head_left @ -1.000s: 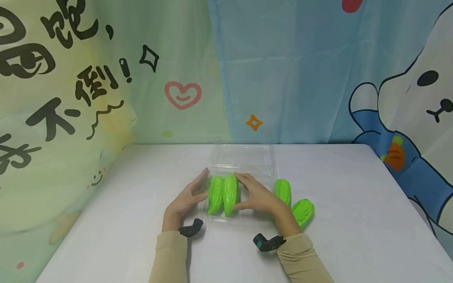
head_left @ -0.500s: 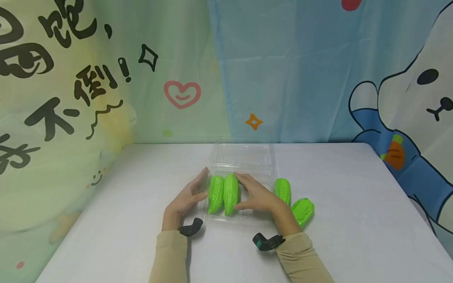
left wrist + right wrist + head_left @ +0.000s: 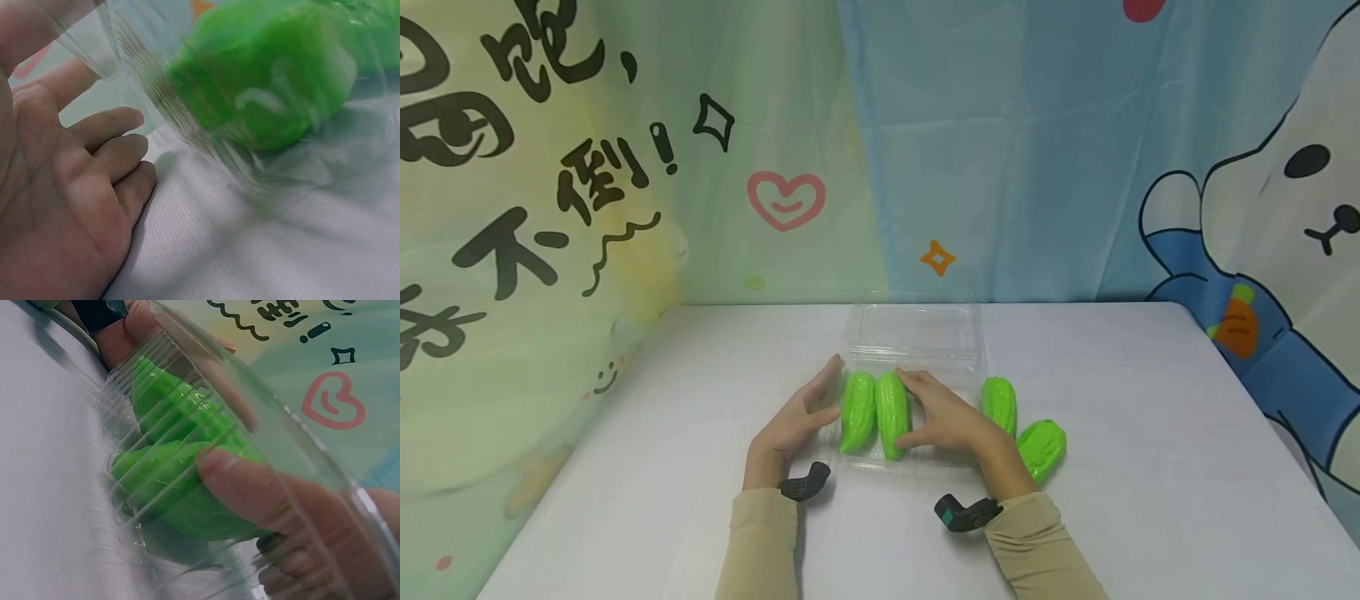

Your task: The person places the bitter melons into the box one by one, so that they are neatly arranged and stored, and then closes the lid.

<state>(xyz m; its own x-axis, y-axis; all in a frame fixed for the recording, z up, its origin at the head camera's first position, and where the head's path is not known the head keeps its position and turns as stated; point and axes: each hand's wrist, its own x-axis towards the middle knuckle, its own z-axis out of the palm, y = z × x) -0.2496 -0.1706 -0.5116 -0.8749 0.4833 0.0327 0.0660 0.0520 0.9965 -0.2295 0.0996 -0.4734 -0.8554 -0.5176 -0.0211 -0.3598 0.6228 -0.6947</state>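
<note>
Head view: the first gourd (image 3: pixel 858 412) and second gourd (image 3: pixel 891 408) lie side by side in the clear box (image 3: pixel 964 377), lid (image 3: pixel 917 329) folded back; seemingly half done. The third gourd (image 3: pixel 998 404) and fourth gourd (image 3: pixel 1043 448) remain outside on the desk (image 3: pixel 1165 433), partly behind the right forearm (image 3: pixel 1011 471).
Left wrist view: the left hand (image 3: pixel 69 175) is loose, fingers beside the box wall, holding nothing.
Right wrist view: the right hand (image 3: pixel 269 506) grips the second gourd, thumb atop; a printed backdrop (image 3: pixel 287 356) hangs beyond.

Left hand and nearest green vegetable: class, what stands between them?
The clear container's ribbed wall stands between the left hand and that green vegetable; the left wrist view shows it.
</note>
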